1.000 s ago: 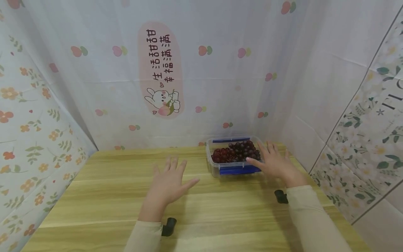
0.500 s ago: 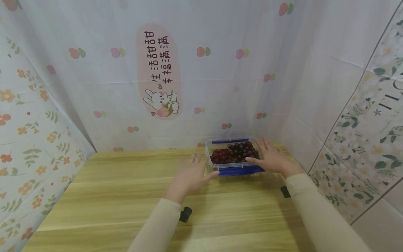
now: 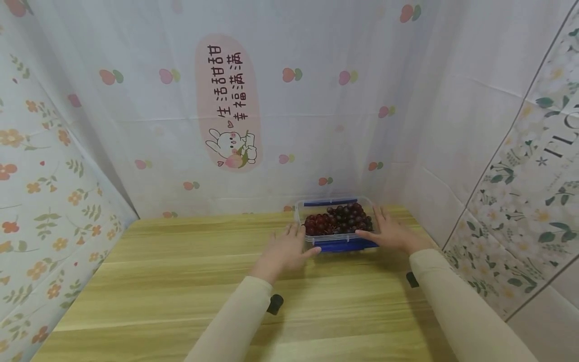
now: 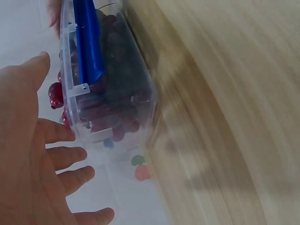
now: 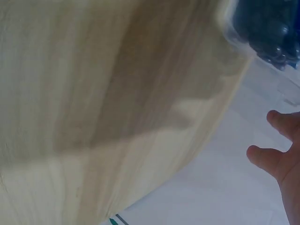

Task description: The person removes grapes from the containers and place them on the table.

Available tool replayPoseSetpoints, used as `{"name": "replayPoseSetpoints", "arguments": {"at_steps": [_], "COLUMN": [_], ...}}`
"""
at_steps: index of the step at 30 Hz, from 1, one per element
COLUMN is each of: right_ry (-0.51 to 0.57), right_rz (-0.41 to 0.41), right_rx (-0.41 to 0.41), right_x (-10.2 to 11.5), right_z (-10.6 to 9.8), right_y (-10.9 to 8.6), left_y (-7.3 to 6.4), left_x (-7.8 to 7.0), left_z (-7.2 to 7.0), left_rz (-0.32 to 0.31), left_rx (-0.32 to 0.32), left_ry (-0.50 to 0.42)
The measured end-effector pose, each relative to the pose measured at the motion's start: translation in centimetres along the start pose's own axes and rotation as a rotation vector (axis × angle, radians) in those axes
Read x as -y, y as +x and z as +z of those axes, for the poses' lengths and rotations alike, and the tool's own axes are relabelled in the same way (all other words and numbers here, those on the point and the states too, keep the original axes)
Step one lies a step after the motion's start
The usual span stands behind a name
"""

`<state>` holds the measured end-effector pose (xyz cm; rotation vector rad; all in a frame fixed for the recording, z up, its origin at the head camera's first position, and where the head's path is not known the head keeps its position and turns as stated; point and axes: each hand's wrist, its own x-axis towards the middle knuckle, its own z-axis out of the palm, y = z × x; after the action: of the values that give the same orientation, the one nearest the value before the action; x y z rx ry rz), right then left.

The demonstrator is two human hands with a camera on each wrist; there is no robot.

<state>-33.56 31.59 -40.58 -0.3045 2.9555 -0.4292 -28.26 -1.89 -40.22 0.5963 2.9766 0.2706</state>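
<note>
A clear plastic food container (image 3: pixel 298 217) with blue clasps stands at the back right of the table. Dark red and purple grapes (image 3: pixel 339 219) fill it, and no lid covers them. My left hand (image 3: pixel 286 252) is at its left end, fingers spread and fairly straight, thumb toward the front clasp. In the left wrist view, those fingertips (image 4: pixel 77 153) come right up to the container's end wall. On the opposite end is my right hand (image 3: pixel 394 234), its thumb over the front right corner. Only part of that hand shows in the right wrist view, fingers extended.
The wood-grain table (image 3: pixel 172 286) ends at a white printed curtain (image 3: pixel 316 125) just behind the container. Flowered sheets hang at the left (image 3: pixel 54 201) and right. A small black object (image 3: pixel 275 304) shows at each wrist.
My left hand has moved right and forward from the middle of the table to the container's left end. The right hand stays at the right end, shifting slightly. The container has stayed in place.
</note>
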Motion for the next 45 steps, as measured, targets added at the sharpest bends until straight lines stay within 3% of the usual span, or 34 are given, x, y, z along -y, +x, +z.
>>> {"name": "replayPoseSetpoints", "arguments": {"at_steps": [8,15,20,24,30,37,45], "right_ry": [-0.005,0.099,0.124,0.082,0.013,0.038,0.105], "right_rz": [-0.01,-0.052,-0.021,-0.01,-0.018,-0.02,-0.026], "right_rx": [-0.015,-0.041,-0.032,-0.037,-0.052,-0.058,-0.026], "right_x": [-0.7,-0.9,-0.8,-0.4,0.4,1.4,0.8], "right_z": [0.8,0.6,0.4,0.2,0.2,1.0,2.2], "right_y": [0.5,0.7,0.4,-0.1,-1.0,-1.6,-1.2], "left_y": [-0.2,-0.2,-0.4,-0.3,-0.2,-0.2,0.2], "left_x": [-0.2,-0.1,-0.1,0.0,0.0,0.1,-0.9], "left_z": [0.1,-0.1,-0.4,-0.8,-1.5,-1.8,-1.6], "left_rz": [0.005,0.009,0.023,0.037,0.054,0.02,0.029], "left_rx": [-0.01,-0.01,-0.016,-0.02,-0.073,-0.161,-0.206], "left_ry": [-0.011,-0.017,-0.016,-0.023,-0.049,-0.128,0.03]}}
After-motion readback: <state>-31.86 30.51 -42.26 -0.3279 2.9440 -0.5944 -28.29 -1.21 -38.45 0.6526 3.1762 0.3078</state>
